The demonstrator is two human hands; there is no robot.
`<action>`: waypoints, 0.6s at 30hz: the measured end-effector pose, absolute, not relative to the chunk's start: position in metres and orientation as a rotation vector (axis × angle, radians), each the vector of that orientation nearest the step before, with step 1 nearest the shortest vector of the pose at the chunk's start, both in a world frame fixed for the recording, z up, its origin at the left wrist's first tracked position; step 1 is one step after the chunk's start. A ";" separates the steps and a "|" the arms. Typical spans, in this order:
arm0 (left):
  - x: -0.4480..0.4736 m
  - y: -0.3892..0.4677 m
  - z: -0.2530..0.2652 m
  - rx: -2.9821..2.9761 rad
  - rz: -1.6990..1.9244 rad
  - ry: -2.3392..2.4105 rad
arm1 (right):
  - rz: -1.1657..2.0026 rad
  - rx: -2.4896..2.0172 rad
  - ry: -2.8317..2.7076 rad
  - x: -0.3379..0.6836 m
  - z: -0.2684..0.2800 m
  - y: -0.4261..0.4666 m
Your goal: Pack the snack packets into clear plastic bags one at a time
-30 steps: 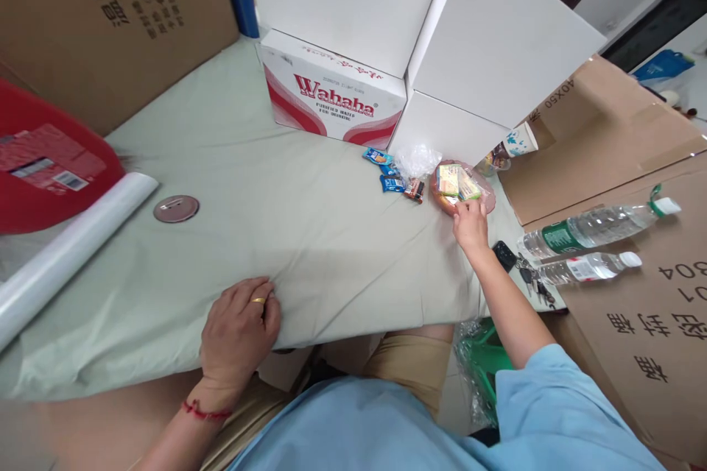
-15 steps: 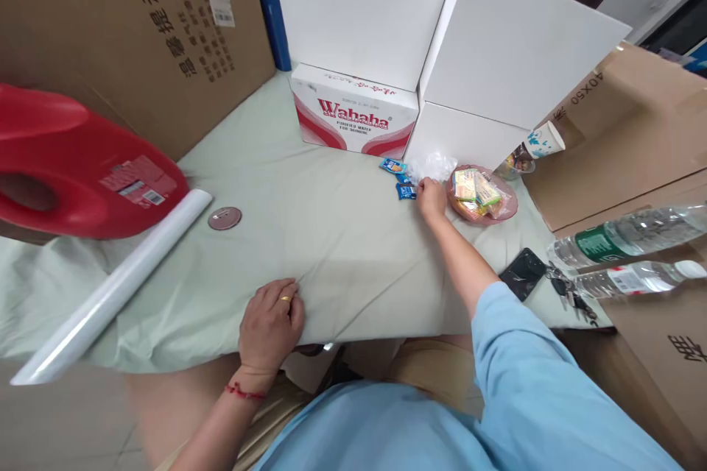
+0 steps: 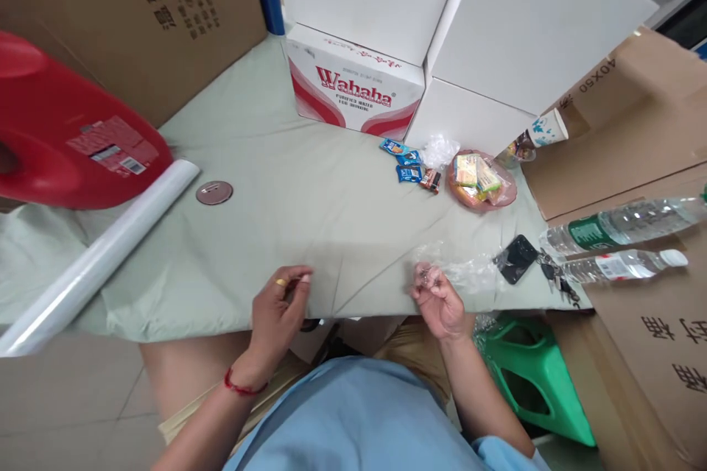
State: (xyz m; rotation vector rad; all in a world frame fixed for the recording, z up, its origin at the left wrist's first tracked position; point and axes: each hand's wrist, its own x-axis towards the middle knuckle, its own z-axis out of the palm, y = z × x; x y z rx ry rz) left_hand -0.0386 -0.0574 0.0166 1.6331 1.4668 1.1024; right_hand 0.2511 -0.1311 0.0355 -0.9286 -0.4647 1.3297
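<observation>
My right hand (image 3: 440,302) is close to the table's front edge, its fingers pinched on a thin, clear plastic bag (image 3: 478,272). The see-through film spreads out to the right, almost as far as the black phone (image 3: 516,259); its exact shape is hard to make out. My left hand (image 3: 280,305), with a ring on one finger, is at the front edge too. Its thumb and fingertips come together in a pinch with nothing visible in them. Farther back lie small blue packets (image 3: 409,174), a dark brown packet (image 3: 431,180) and a crumpled clear plastic heap (image 3: 439,151).
A pink bowl (image 3: 511,195) holds wrapped snacks. Keys (image 3: 555,276) and two water bottles (image 3: 624,265) lie at the right. At the left are a red jug (image 3: 71,132), a white roll (image 3: 104,257) and a round brown disc (image 3: 214,193). Boxes (image 3: 353,88) border the back.
My right hand has drawn back from beside the bowl to the front edge, bringing clear plastic with it. The brown packet now shows. My left hand has lifted from lying flat into a pinch.
</observation>
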 end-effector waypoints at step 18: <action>-0.002 -0.047 0.074 1.234 0.737 1.293 | 1.637 -0.556 -1.847 0.184 0.040 -0.110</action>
